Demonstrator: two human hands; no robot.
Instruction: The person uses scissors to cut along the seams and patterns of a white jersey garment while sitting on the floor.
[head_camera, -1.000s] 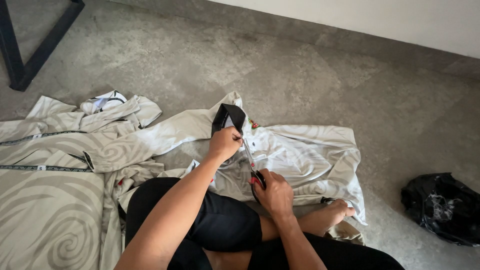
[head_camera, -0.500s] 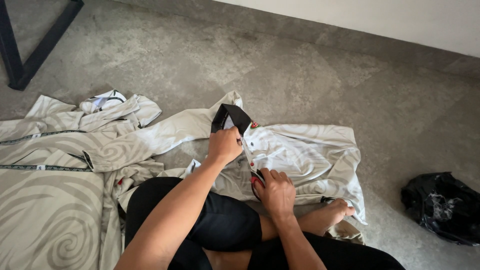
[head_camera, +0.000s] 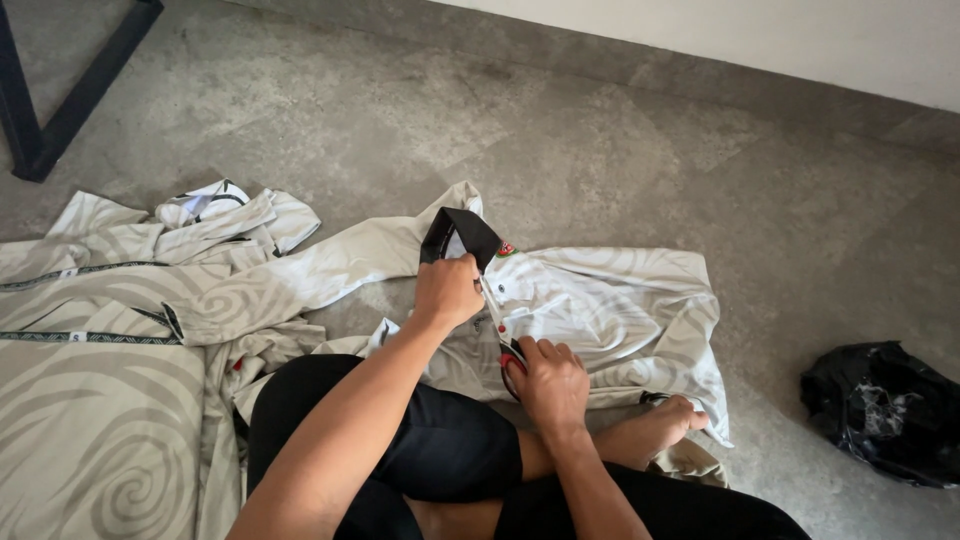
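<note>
Grey concrete floor (head_camera: 620, 150) lies under us, a black bag (head_camera: 885, 410) at four o'clock. Our left hand (head_camera: 447, 290) pinches the shirt (head_camera: 610, 310) by its black collar (head_camera: 462, 232) at twelve o'clock. Our right hand (head_camera: 548, 385) is closed on what look like red-handled scissors (head_camera: 508, 355).

A bare room used for sewing or garment work. Patterned pale shirts (head_camera: 120, 400) lie spread over a grey concrete floor (head_camera: 620, 150). A plain white wall (head_camera: 800, 40) runs along it.
</note>
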